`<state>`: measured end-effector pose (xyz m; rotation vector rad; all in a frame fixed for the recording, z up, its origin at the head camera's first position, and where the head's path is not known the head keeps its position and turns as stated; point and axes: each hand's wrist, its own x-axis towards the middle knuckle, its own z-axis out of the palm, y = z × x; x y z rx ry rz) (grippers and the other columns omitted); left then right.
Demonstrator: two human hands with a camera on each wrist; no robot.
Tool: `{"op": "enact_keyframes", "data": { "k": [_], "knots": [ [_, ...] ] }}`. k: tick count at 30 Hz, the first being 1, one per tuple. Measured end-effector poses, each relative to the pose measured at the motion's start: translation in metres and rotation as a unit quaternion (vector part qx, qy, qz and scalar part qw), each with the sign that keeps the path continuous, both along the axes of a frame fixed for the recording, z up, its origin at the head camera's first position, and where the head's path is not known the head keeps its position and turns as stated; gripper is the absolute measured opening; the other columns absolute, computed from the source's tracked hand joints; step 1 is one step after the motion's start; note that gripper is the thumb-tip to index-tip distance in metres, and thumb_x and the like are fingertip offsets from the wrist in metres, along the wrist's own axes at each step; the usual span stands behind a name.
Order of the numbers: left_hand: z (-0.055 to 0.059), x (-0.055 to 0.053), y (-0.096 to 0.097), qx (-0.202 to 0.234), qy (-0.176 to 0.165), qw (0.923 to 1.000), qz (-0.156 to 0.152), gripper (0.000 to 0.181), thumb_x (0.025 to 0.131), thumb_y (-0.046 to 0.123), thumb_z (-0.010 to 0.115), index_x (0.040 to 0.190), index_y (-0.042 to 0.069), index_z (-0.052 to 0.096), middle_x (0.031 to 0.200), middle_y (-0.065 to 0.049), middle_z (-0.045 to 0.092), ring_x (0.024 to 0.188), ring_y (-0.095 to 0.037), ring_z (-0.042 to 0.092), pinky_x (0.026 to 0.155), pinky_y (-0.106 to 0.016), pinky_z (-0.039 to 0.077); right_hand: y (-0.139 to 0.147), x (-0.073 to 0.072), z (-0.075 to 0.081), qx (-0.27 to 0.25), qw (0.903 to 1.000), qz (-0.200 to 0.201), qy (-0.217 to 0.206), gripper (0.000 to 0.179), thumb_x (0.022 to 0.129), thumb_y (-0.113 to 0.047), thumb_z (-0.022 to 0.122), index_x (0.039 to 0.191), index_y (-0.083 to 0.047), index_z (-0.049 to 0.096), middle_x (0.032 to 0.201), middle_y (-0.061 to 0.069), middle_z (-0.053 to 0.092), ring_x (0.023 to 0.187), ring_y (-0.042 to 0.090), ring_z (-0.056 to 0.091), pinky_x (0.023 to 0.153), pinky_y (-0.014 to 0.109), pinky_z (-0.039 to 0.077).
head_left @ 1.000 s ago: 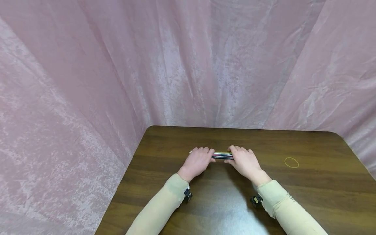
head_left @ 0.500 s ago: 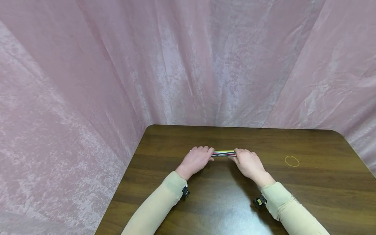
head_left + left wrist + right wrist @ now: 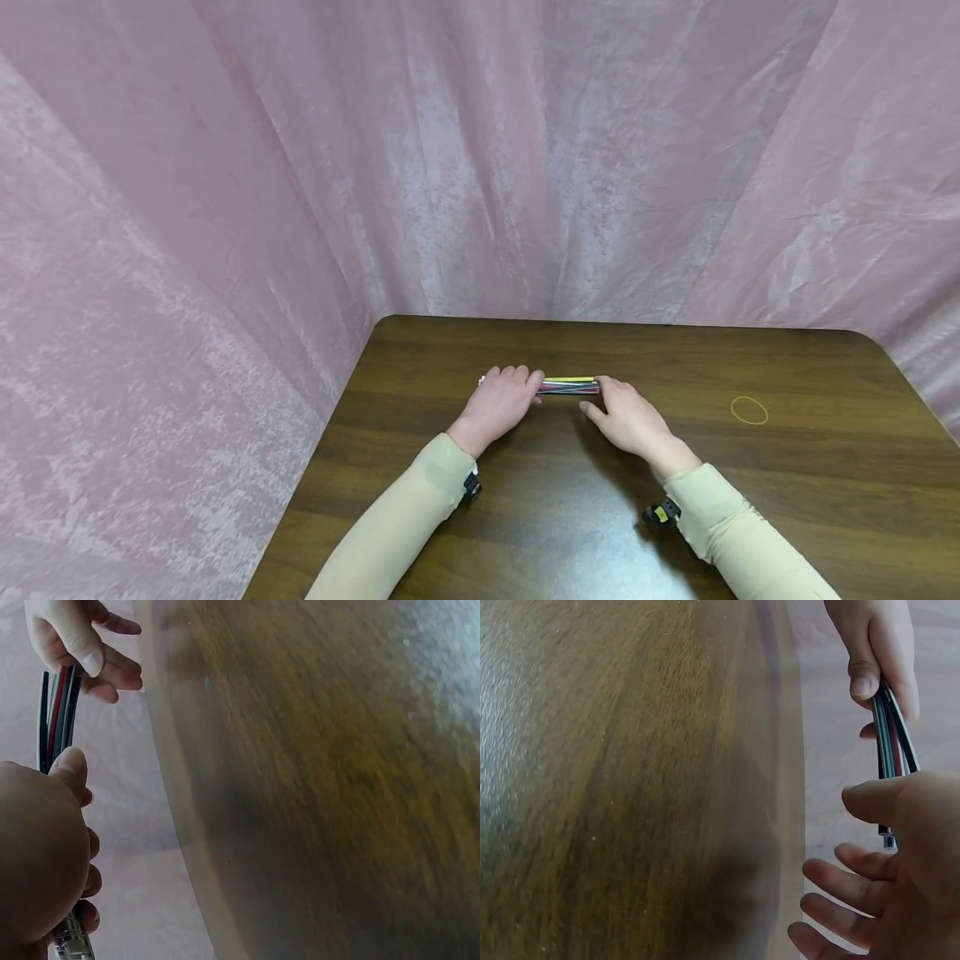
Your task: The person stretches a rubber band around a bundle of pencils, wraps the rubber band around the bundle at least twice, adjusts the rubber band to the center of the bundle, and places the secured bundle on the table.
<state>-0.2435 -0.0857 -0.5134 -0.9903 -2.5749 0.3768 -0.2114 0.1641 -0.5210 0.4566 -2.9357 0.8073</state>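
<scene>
A bundle of slim pencils, mostly dark with yellow, red and pale ones among them, lies crosswise between the hands. My left hand grips its left part, fingers curled round it and thumb along the near side. Shiny ends of the bundle stick out below that hand in the left wrist view. My right hand is at the bundle's right end, thumb and fingers spread apart. In the right wrist view its palm and loose fingers are beside the pencils' ends, which it partly hides.
A yellow rubber band lies on the brown wooden table to the right of the hands. Behind the table's far edge hangs a pink curtain. A small black camera is strapped at each wrist.
My right hand has slid outward to the right along the pencils and let go, its thumb now apart from them. My left hand keeps its grip, and both hands are slightly farther forward.
</scene>
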Motion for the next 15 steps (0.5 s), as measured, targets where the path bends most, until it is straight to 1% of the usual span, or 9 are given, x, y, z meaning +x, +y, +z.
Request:
{"op": "enact_keyframes", "data": {
  "k": [1,4,9,11,15],
  "knots": [
    [0.0,0.0,0.0,-0.003,-0.001,1.0,0.001,0.034,0.109,0.047,0.057,0.12,0.015,0.059,0.094,0.0,0.065,0.082,-0.018,0.068,0.068,-0.034,0.049,0.0,0.0,0.0,0.002,1.0,0.002,0.0,0.046,0.104,-0.029,0.069,0.134,0.005,0.06,0.124,0.022,0.069,0.119,0.044,0.065,0.097,0.061,0.051],
    [0.0,0.0,0.0,-0.007,-0.003,1.0,0.0,0.034,0.109,0.047,0.056,0.121,0.015,0.058,0.095,0.0,0.065,0.083,-0.018,0.068,0.069,-0.034,0.049,0.001,0.001,0.001,0.01,0.9999,0.006,-0.001,0.05,0.104,-0.026,0.068,0.139,0.008,0.058,0.133,0.026,0.066,0.127,0.046,0.061,0.103,0.062,0.048],
    [-0.001,0.0,0.0,-0.012,0.01,0.9999,-0.006,0.034,0.109,0.047,0.057,0.121,0.016,0.059,0.094,0.0,0.065,0.084,-0.018,0.068,0.069,-0.034,0.049,-0.002,0.003,0.005,0.016,0.9998,0.008,0.004,0.049,0.103,-0.02,0.068,0.141,0.01,0.057,0.137,0.028,0.064,0.131,0.048,0.058,0.106,0.062,0.046],
    [-0.002,0.001,0.001,-0.018,0.009,0.9998,-0.005,0.033,0.11,0.047,0.056,0.121,0.016,0.06,0.095,0.0,0.065,0.084,-0.018,0.068,0.07,-0.034,0.049,-0.005,0.005,0.007,0.002,1.0,0.009,0.002,0.049,0.103,-0.017,0.067,0.142,0.011,0.056,0.138,0.029,0.063,0.131,0.048,0.058,0.108,0.062,0.045],
    [-0.004,0.001,0.001,-0.023,-0.005,0.9997,-0.002,0.032,0.111,0.045,0.055,0.122,0.015,0.06,0.097,0.0,0.066,0.085,-0.018,0.068,0.07,-0.033,0.05,-0.012,0.006,0.013,-0.034,0.9993,0.016,-0.007,0.052,0.103,-0.013,0.064,0.146,0.013,0.051,0.142,0.032,0.06,0.133,0.049,0.057,0.11,0.061,0.043]
  ]
}}
